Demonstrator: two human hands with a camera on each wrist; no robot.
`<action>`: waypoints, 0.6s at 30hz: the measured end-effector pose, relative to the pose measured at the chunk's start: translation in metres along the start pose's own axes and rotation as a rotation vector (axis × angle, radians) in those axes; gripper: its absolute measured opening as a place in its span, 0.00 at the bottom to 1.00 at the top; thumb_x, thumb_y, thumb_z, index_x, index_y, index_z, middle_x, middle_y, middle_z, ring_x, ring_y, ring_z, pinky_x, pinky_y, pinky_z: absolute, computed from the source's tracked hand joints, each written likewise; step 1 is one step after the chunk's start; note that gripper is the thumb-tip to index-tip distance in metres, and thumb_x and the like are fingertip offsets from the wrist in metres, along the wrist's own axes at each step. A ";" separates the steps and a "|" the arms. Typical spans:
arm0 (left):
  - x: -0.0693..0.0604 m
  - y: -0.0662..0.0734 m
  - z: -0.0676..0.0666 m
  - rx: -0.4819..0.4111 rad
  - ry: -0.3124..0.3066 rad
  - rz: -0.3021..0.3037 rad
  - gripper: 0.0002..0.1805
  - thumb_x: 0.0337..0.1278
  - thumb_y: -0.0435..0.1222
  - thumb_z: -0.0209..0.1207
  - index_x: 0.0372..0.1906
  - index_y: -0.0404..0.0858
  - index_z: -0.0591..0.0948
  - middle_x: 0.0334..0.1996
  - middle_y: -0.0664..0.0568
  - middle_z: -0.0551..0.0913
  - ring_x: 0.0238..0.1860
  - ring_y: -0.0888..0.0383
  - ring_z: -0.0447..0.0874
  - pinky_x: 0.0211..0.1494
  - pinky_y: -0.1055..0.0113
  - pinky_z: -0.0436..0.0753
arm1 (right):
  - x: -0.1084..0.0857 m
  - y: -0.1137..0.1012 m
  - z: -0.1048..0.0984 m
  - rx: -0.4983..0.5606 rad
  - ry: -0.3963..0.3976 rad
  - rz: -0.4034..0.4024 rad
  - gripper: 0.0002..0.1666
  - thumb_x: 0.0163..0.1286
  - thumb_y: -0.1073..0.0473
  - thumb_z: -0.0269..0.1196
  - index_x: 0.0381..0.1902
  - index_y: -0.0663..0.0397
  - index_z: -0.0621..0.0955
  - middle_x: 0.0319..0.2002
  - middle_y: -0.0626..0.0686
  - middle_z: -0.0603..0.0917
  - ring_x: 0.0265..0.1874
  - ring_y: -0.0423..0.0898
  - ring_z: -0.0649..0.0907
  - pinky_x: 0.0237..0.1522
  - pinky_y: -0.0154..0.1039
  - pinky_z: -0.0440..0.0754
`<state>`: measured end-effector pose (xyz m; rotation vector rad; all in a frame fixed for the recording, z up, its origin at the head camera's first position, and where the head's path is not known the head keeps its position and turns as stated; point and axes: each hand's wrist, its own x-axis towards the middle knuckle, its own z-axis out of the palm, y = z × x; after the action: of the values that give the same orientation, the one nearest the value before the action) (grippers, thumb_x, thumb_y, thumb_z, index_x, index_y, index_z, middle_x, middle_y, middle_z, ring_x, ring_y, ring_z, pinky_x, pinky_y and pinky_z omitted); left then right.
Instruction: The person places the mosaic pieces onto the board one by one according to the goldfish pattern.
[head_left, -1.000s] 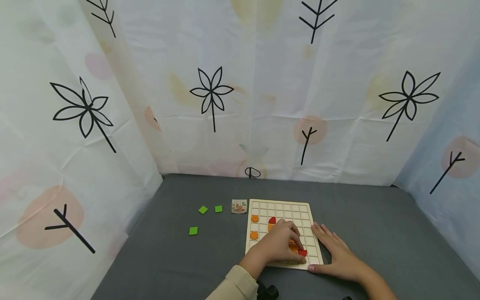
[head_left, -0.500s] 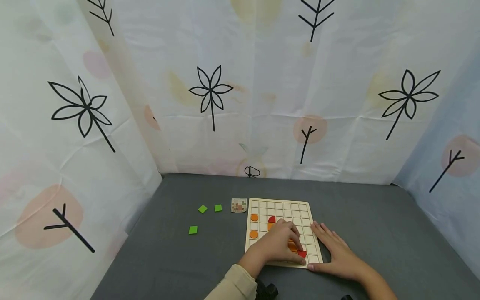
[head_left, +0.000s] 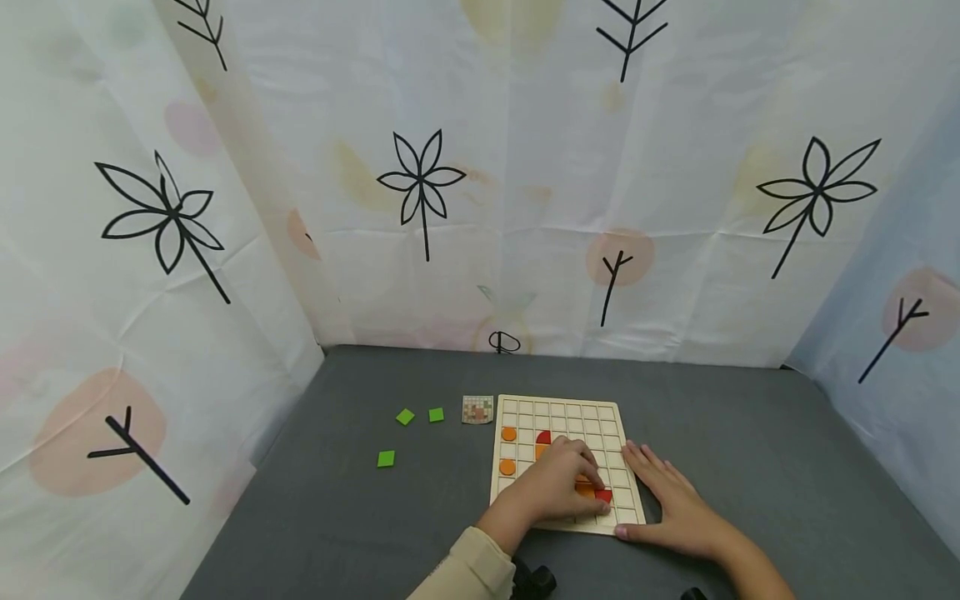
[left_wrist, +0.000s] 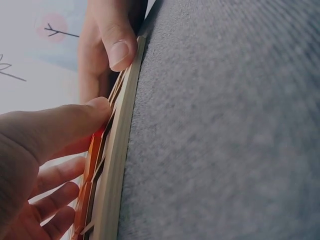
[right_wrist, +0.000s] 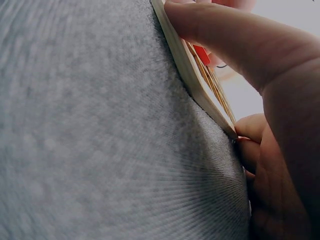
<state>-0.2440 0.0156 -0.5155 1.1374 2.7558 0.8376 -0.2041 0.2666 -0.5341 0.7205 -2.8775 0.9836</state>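
A pale wooden grid board (head_left: 628, 504) lies on the grey cloth. Over its front part, my left hand (head_left: 547, 483) pinches a small red piece (head_left: 603, 496) between thumb and fingers, at the board's surface. Orange pieces (head_left: 584, 490) sit beside it, partly hidden by the fingers. Further back are a red piece with a curved edge (head_left: 543, 437) and an orange one (head_left: 540, 451). Two orange discs (head_left: 508, 434) occupy the left column. With its thumb at the front edge and straight fingers along the right side, my right hand (head_left: 678, 512) rests against the board's near-right corner.
Three green square tiles (head_left: 405, 417) lie on the cloth left of the board. A small card with a printed coloured grid (head_left: 477, 410) is by the board's far-left corner. Patterned white curtains (head_left: 480, 292) hang behind and at both sides.
My left thumb and the red piece have shifted slightly away from me across the board, closer to the orange pieces. The right hand stays in place.
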 end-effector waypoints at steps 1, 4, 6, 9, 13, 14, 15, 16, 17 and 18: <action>0.000 0.000 0.001 0.001 0.008 0.001 0.11 0.59 0.53 0.76 0.41 0.52 0.94 0.45 0.65 0.82 0.45 0.70 0.69 0.48 0.78 0.71 | 0.000 0.000 0.000 -0.002 -0.001 0.002 0.66 0.57 0.34 0.78 0.84 0.56 0.63 0.83 0.62 0.63 0.80 0.20 0.43 0.67 0.13 0.28; 0.000 0.000 0.002 -0.001 0.028 0.000 0.11 0.60 0.51 0.76 0.41 0.52 0.94 0.44 0.65 0.81 0.44 0.71 0.68 0.46 0.79 0.71 | 0.000 0.000 -0.001 -0.010 -0.002 0.002 0.66 0.57 0.34 0.78 0.84 0.56 0.63 0.83 0.62 0.64 0.80 0.22 0.44 0.67 0.13 0.28; 0.000 0.000 0.002 -0.001 0.039 -0.001 0.10 0.60 0.50 0.76 0.42 0.52 0.94 0.43 0.65 0.80 0.44 0.71 0.68 0.45 0.80 0.70 | 0.000 0.000 -0.001 -0.014 -0.004 -0.001 0.66 0.57 0.34 0.78 0.84 0.56 0.63 0.83 0.62 0.64 0.79 0.18 0.42 0.67 0.13 0.28; 0.000 0.001 0.002 -0.001 0.046 -0.005 0.10 0.60 0.50 0.76 0.43 0.52 0.95 0.43 0.65 0.81 0.44 0.71 0.69 0.45 0.80 0.70 | 0.000 0.000 -0.001 -0.014 -0.006 -0.002 0.67 0.56 0.34 0.78 0.84 0.57 0.63 0.83 0.63 0.63 0.75 0.14 0.40 0.67 0.12 0.29; 0.000 0.003 0.001 0.010 0.041 -0.013 0.12 0.59 0.51 0.76 0.43 0.52 0.95 0.44 0.65 0.81 0.44 0.70 0.69 0.46 0.80 0.71 | 0.000 -0.001 -0.002 -0.007 -0.009 0.008 0.67 0.56 0.34 0.78 0.84 0.55 0.62 0.83 0.62 0.63 0.80 0.22 0.43 0.67 0.13 0.29; 0.000 0.003 0.000 0.016 0.040 -0.014 0.13 0.59 0.52 0.76 0.43 0.52 0.95 0.44 0.64 0.81 0.44 0.70 0.69 0.46 0.80 0.71 | 0.000 -0.001 -0.002 -0.007 -0.010 0.011 0.67 0.56 0.34 0.78 0.84 0.55 0.62 0.83 0.61 0.63 0.82 0.26 0.45 0.66 0.13 0.29; 0.000 0.003 0.000 0.021 0.038 -0.014 0.14 0.58 0.53 0.76 0.44 0.51 0.95 0.44 0.64 0.81 0.44 0.70 0.69 0.46 0.80 0.71 | 0.000 -0.001 -0.002 -0.007 -0.012 0.014 0.66 0.57 0.34 0.78 0.84 0.55 0.62 0.83 0.61 0.63 0.82 0.27 0.46 0.66 0.13 0.29; 0.000 0.003 0.000 0.023 0.037 -0.012 0.14 0.59 0.53 0.76 0.44 0.51 0.95 0.44 0.64 0.81 0.44 0.70 0.69 0.46 0.80 0.71 | 0.000 -0.001 -0.002 -0.007 -0.013 0.016 0.66 0.57 0.34 0.78 0.84 0.55 0.62 0.83 0.61 0.63 0.83 0.28 0.46 0.66 0.13 0.29; 0.000 0.003 0.000 0.025 0.037 -0.011 0.14 0.59 0.53 0.76 0.44 0.51 0.95 0.44 0.64 0.81 0.44 0.70 0.69 0.46 0.80 0.71 | 0.000 -0.001 -0.002 -0.007 -0.014 0.016 0.66 0.57 0.34 0.78 0.84 0.55 0.62 0.83 0.61 0.63 0.82 0.27 0.46 0.67 0.13 0.28; 0.000 0.002 0.000 0.025 0.037 -0.010 0.14 0.60 0.53 0.75 0.44 0.50 0.95 0.44 0.64 0.81 0.43 0.70 0.69 0.46 0.80 0.71 | 0.000 -0.001 -0.002 -0.008 -0.013 0.014 0.66 0.57 0.34 0.78 0.84 0.55 0.63 0.83 0.61 0.63 0.82 0.25 0.45 0.67 0.13 0.28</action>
<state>-0.2427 0.0172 -0.5145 1.1218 2.8078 0.8339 -0.2041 0.2665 -0.5318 0.7099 -2.9000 0.9727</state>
